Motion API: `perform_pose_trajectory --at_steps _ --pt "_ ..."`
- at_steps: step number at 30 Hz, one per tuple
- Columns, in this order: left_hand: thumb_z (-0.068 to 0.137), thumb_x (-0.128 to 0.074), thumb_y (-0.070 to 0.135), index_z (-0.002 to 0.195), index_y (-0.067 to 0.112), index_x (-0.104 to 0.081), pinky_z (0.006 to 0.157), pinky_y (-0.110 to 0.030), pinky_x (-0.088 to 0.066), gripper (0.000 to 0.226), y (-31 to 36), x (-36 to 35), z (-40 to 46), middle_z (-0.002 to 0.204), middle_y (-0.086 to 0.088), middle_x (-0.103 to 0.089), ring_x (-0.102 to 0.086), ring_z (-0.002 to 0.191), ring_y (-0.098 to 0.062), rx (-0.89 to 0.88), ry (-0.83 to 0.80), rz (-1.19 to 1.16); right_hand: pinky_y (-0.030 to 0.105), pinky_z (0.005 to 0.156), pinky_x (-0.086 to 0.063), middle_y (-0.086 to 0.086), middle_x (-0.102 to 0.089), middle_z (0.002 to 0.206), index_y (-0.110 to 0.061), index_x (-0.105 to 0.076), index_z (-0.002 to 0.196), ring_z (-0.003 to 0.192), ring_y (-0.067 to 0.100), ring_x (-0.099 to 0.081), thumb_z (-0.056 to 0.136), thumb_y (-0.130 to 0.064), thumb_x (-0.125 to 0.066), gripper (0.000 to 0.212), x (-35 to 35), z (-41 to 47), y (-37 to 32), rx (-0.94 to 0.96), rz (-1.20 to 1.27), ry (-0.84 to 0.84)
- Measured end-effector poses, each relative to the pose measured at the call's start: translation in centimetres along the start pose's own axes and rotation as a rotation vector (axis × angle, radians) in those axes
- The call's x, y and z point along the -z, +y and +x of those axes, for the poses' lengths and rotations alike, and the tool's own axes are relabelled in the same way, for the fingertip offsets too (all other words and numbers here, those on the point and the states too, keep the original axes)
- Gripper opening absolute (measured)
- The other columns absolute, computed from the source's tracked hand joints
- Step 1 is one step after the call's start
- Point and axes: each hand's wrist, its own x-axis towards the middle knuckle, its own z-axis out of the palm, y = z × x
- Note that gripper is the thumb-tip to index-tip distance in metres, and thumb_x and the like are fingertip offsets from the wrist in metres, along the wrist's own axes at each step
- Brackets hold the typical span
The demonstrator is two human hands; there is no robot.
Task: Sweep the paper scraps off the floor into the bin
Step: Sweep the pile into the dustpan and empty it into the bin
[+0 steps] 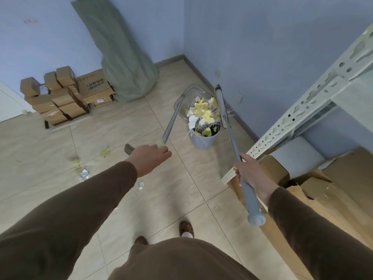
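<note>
Yellow and white paper scraps (202, 115) heap in the bin (202, 141) ahead of and between both hands, under the tilted clear dustpan (188, 96), whose handle the left hand (149, 158) grips, while the right hand (249, 174) wraps the broom (232, 138), and loose scraps (83, 174) lie left of the left hand.

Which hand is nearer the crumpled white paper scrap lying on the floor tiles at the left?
Left. The left hand, gripping the grey dustpan handle, is above and right of the crumpled white paper scrap; the right hand, holding the grey broom handle, is far across to the right.
</note>
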Motion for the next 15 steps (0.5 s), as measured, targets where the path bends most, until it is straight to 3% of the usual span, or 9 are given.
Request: perform_pose_trajectory --at_steps 3,6,12,15 --pt "0.077 -0.053 -0.011 0.123 0.017 -0.045 0.05 -0.037 -0.043 0.055 -1.3 0.1 -1.0 0.111 -0.002 -0.054 -0.056 0.076 -0.025 -0.03 -0.02 0.053 0.025 0.045 -0.043 0.01 -0.05 0.074 -0.012 -0.054 0.109 0.054 0.016 -0.046 0.098 -0.005 -0.041 0.018 0.5 0.3 -0.6 -0.045 0.039 -0.002" --pt "0.076 -0.061 -0.008 0.121 0.018 -0.044 0.051 -0.038 -0.051 0.055 -2.4 0.5 -1.6 0.109 -0.002 -0.053 -0.054 0.072 -0.025 -0.066 -0.046 0.101 0.02 0.037 -0.042 0.009 -0.049 0.073 -0.005 -0.053 0.107 0.051 0.015 -0.045 0.099 -0.005 -0.04 0.015 0.7 1.9 -1.4 -0.096 -0.02 0.008" --pt "0.076 -0.063 -0.008 0.12 0.019 -0.045 0.056 -0.041 -0.055 0.054 -3.1 3.1 0.0 0.108 -0.001 -0.055 -0.057 0.074 -0.024 -0.075 -0.019 0.157 0.03 0.044 -0.044 0.013 -0.052 0.066 -0.002 -0.05 0.102 0.05 0.021 -0.047 0.099 0.001 -0.04 0.011 2.0 6.4 -3.1 -0.148 -0.224 0.022" --pt "0.076 -0.065 -0.006 0.119 0.019 -0.046 0.055 -0.041 -0.056 0.053 -3.8 3.0 -0.4 0.107 0.0 -0.055 -0.057 0.072 -0.022 -0.058 -0.05 0.147 0.038 0.054 -0.054 0.017 -0.054 0.076 -0.003 -0.05 0.102 0.057 0.025 -0.052 0.097 0.004 -0.041 0.013 2.3 6.2 -1.9 -0.111 -0.269 0.034"
